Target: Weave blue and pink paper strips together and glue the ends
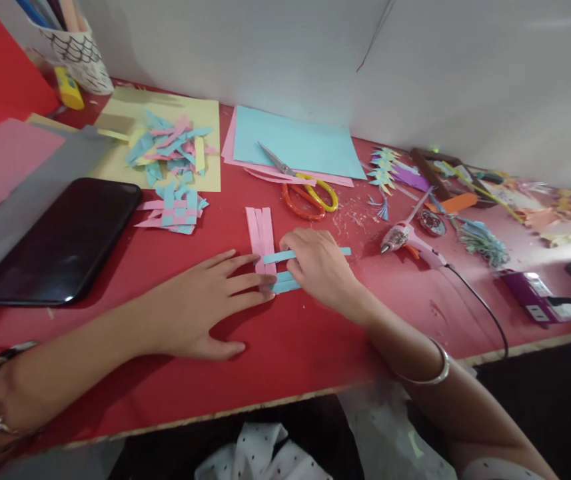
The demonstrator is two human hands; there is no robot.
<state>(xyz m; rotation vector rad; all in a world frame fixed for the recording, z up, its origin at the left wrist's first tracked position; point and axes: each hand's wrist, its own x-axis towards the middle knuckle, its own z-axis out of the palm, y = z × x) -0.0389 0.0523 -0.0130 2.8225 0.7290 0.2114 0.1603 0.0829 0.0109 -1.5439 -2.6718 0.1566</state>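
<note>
In the middle of the red table, pink paper strips [261, 230] lie upright side by side, crossed by blue paper strips [285, 283]. My left hand [208, 300] lies with its fingers spread, the fingertips pressing on the left edge of the crossing. My right hand [318, 267] is closed over another blue paper strip [278, 257], whose right end sticks out past the knuckles. That strip reaches over the pink ones. Part of the blue strips is hidden under my right hand. A small woven pink and blue piece [178, 210] lies to the left.
Scissors [298, 175] rest on blue and pink sheets [305, 140] behind the strips. Folded paper pieces lie on a yellow sheet [205, 113]. A black phone [60, 243] is at left; a glue gun [412, 240], its cord and a purple power strip [530, 297] are at right.
</note>
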